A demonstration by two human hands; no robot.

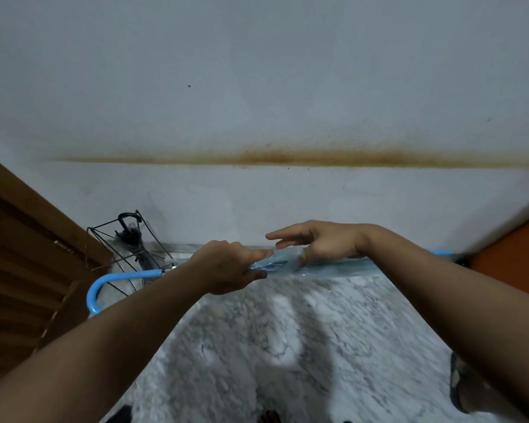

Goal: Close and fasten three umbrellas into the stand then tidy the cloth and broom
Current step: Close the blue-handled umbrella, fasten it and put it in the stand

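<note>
Left hand (226, 267) is gripping the folded blue umbrella (327, 265), held level above the marble floor (272, 346); right hand (315, 242), fingers straight, is resting on it.

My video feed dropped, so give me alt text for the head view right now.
Two bare hands hold a closed light-blue umbrella level over a marble floor: the left hand pinches its folds while the right hand rests on it, fingers extended. Its curved handle points left, toward a black wire stand against the stained wall.
</note>
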